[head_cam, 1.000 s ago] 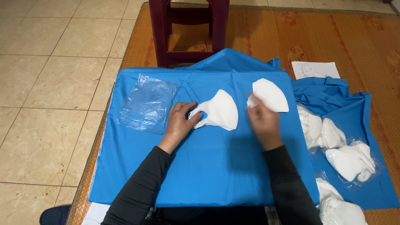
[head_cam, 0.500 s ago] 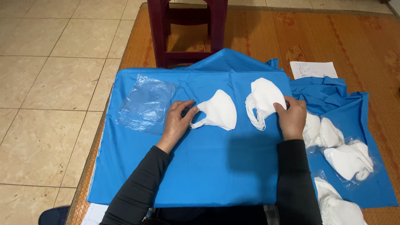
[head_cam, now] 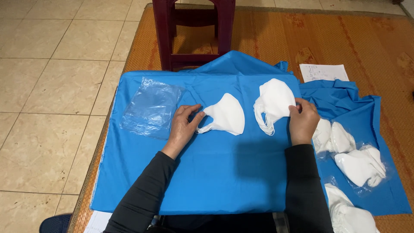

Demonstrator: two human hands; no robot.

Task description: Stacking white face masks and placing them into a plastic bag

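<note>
A blue cloth (head_cam: 207,172) covers the work surface. My left hand (head_cam: 183,126) rests on it, fingertips touching the left corner of a single folded white mask (head_cam: 227,116). My right hand (head_cam: 303,121) pinches the right edge of a small stack of white masks (head_cam: 272,101) whose ear loops hang toward me. The two hands are a mask's width apart. A clear plastic bag (head_cam: 151,108) lies flat just left of my left hand.
More white masks in clear bags (head_cam: 360,164) lie on crumpled blue cloth at the right, with another bag (head_cam: 349,215) near the bottom edge. A white paper sheet (head_cam: 323,72) sits on the woven mat (head_cam: 345,34). A dark red stool (head_cam: 194,30) stands beyond.
My right hand carried the mask stack to the right, from near the middle of the cloth to its right edge. My left hand stayed by the single mask.
</note>
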